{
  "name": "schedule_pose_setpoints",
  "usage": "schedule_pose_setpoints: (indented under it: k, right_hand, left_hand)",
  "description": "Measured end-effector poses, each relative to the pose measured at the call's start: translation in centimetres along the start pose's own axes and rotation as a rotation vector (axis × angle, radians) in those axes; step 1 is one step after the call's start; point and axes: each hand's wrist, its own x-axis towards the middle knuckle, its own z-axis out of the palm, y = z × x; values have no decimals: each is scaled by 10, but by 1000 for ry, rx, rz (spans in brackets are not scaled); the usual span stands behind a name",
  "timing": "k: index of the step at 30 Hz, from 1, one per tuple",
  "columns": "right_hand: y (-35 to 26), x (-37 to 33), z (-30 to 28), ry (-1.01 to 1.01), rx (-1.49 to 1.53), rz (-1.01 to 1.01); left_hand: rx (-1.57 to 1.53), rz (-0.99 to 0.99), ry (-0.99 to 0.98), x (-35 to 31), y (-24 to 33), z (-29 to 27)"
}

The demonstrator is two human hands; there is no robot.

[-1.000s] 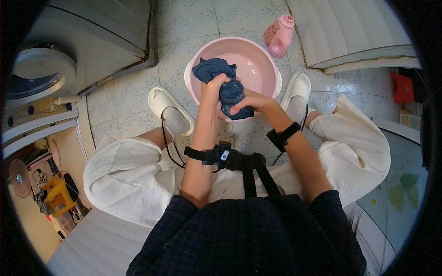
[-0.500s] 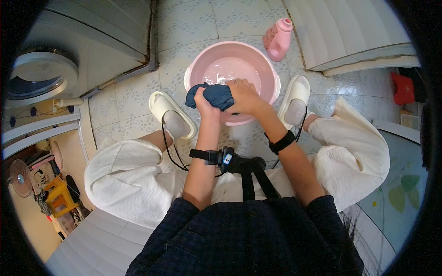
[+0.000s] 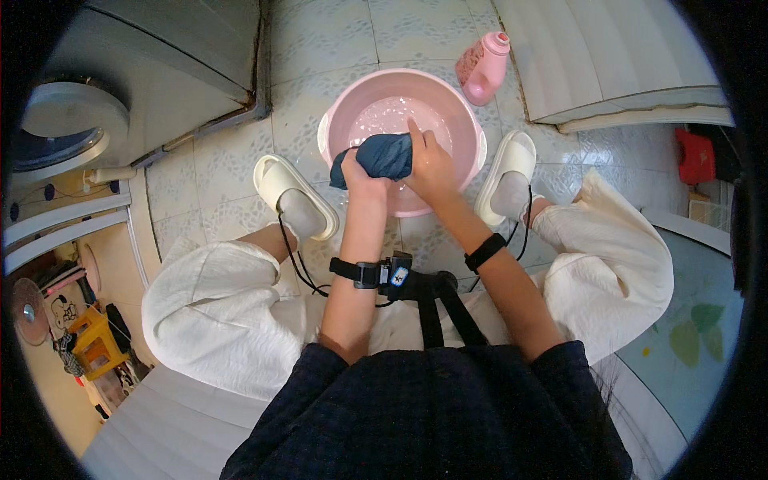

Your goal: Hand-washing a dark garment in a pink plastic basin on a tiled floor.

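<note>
Though near basin's left rim (image 3: 330,120) (room beyond), clutched blue cloth (image 3: 386,157).

No words or numbers can be made out in the head view. Reddish print covers one side of the pink bottle (image 3: 491,68) standing on the tiled floor (image 3: 316,104), too small to decipher. A white sticker (image 3: 398,276) edged in blue, bearing a small dark mark, sits on the black device (image 3: 402,260) strapped at the left wrist. At far left, a black-outlined cartoon figure (image 3: 64,312) appears on a pale surface, any lettering indistinct.
</note>
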Motion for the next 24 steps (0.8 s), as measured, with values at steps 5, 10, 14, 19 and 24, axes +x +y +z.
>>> schedule_pose_setpoints:
  k: [5, 10, 14, 19, 24]
  right_hand:
    - [31, -10, 37, -188, 302, 156]
    - [32, -14, 40, -413, 962, 274]
    - [21, -13, 21, -583, 1066, 390]
    - [27, -13, 17, -643, 1046, 464]
    - [35, -17, 29, -200, 869, 179]
  left_hand:
    - [176, 284, -117, 3, -20, -1]
    - [455, 177, -451, -17, -3, 14]
    - [546, 73, -499, -21, 5, 8]
    - [555, 151, -606, -22, 1, 12]
    - [510, 211, -587, -15, 13, 12]
